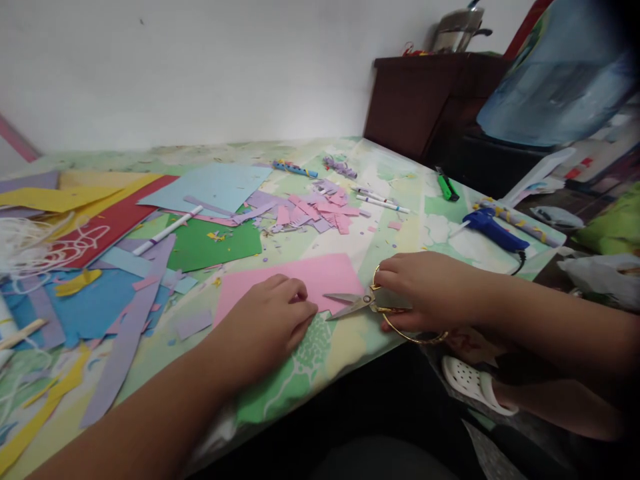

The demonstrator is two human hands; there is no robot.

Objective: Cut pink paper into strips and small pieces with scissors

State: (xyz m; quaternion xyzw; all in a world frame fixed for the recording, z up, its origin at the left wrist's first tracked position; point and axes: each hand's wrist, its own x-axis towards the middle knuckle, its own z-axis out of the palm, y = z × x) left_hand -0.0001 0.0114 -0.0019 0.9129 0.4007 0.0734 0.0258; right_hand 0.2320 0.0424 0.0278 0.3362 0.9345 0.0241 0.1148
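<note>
My right hand point(425, 290) has its fingers through the gold handles of a pair of scissors point(369, 300). The blades stand apart and point left, one over the pink paper point(330, 270) and one by its near edge. My left hand point(270, 320) lies on the left part of that sheet, fingers curled and closed at its near edge. Part of the paper is hidden beneath this hand. Pink and purple paper scraps point(320, 210) lie in a pile just beyond the sheet.
Left are a green sheet point(215, 247), a light blue sheet point(210, 187), purple strips point(135, 327) and tangled white string point(30, 247). Markers point(383, 203), a green cutter point(447, 185) and a blue glue gun point(495, 230) lie right. The table's front edge point(350, 363) runs below my hands.
</note>
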